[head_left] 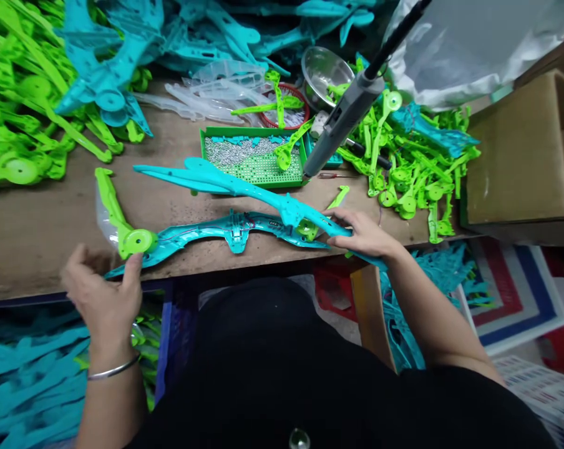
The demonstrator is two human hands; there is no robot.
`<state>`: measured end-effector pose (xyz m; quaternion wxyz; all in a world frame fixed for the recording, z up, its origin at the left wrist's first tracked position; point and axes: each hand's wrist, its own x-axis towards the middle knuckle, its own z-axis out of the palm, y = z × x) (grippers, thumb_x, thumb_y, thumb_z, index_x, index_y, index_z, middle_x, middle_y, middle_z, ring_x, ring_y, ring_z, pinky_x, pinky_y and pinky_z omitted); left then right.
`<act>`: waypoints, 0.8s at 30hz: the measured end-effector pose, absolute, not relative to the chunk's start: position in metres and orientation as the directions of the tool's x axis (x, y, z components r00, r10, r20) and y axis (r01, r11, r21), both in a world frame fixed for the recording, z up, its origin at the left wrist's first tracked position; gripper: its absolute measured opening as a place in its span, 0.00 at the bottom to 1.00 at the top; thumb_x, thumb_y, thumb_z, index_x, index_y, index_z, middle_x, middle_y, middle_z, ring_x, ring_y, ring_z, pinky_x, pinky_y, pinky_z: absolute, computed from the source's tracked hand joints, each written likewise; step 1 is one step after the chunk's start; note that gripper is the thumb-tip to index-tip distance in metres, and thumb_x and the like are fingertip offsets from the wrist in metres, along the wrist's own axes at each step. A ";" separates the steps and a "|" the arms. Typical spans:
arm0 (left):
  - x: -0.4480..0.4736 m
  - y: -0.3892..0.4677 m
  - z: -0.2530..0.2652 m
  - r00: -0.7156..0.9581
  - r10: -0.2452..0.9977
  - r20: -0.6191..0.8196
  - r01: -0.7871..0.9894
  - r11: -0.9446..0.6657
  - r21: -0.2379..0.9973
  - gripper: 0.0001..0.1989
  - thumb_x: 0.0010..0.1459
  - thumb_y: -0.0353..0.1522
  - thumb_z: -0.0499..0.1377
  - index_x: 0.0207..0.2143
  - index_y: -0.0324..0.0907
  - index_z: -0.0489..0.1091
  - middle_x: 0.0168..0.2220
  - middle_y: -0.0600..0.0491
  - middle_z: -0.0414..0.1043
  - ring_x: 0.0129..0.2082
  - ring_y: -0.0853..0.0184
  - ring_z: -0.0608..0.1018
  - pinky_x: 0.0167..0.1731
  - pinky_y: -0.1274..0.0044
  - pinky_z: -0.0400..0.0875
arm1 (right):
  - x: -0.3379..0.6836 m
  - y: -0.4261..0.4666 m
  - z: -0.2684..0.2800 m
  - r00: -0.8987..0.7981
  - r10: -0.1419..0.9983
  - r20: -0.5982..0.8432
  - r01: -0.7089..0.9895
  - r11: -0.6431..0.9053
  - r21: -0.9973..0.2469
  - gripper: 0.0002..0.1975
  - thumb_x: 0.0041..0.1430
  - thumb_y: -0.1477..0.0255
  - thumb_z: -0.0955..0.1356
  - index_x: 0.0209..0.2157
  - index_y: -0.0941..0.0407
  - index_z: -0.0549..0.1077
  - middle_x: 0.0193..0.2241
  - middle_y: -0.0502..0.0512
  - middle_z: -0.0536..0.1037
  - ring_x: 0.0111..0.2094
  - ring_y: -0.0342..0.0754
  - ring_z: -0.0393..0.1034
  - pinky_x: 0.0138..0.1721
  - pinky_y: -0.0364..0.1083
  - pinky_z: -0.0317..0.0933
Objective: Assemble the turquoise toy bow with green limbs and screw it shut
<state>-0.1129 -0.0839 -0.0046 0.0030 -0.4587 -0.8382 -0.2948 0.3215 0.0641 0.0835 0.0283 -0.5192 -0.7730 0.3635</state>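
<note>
Pinching a shell point(216, 179), my right hand point(365, 233) holds it aslant, likely to clear the wired frame point(236, 233). My left hand point(105, 296), fingers spread, perhaps steadies that frame.

Between the lime pile point(20, 100) at left and the green tray point(258, 171), a lane of bare wood is left on the tabletop point(170, 146). From the right hand point(364, 234), a straight reach to the tray is crossed by the upper turquoise piece point(216, 179). Wood is exposed between it and the lower turquoise piece point(193, 234); that gap is closed toward the right. The tray's right end is obstructed by the slanting grey driver point(338, 121). Rightward passage is blocked by the lime heap point(408, 181), then the cardboard box point(516, 156).
</note>
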 end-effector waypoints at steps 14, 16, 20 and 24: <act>0.098 0.001 -0.023 0.480 0.635 0.605 0.650 -0.721 0.241 0.10 0.67 0.24 0.50 0.44 0.39 0.70 0.34 0.48 0.76 0.31 0.65 0.74 0.31 0.72 0.63 | 0.327 0.064 0.078 -0.477 0.825 -0.302 0.746 0.197 -0.637 0.29 0.47 0.64 0.71 0.52 0.58 0.73 0.43 0.58 0.80 0.41 0.55 0.73 0.44 0.53 0.66; 0.099 0.002 -0.026 0.482 0.633 0.606 0.633 -0.730 0.258 0.09 0.67 0.24 0.51 0.42 0.39 0.70 0.33 0.49 0.75 0.31 0.65 0.74 0.32 0.72 0.62 | 0.327 0.065 0.078 -0.478 0.827 -0.295 0.743 0.202 -0.638 0.29 0.47 0.64 0.71 0.52 0.57 0.73 0.41 0.56 0.80 0.40 0.54 0.73 0.43 0.52 0.66; 0.096 -0.003 -0.028 0.482 0.628 0.611 0.616 -0.739 0.274 0.09 0.67 0.25 0.51 0.42 0.39 0.71 0.33 0.49 0.76 0.31 0.66 0.74 0.33 0.72 0.63 | 0.326 0.069 0.078 -0.477 0.834 -0.276 0.750 0.223 -0.622 0.29 0.47 0.64 0.71 0.52 0.57 0.73 0.42 0.57 0.80 0.40 0.54 0.73 0.43 0.51 0.66; 0.097 -0.007 -0.027 0.473 0.627 0.619 0.611 -0.739 0.282 0.09 0.68 0.25 0.51 0.43 0.39 0.71 0.34 0.49 0.77 0.31 0.66 0.74 0.33 0.72 0.65 | 0.325 0.070 0.076 -0.483 0.829 -0.282 0.761 0.239 -0.603 0.30 0.47 0.63 0.70 0.53 0.58 0.73 0.42 0.57 0.80 0.41 0.55 0.73 0.44 0.52 0.66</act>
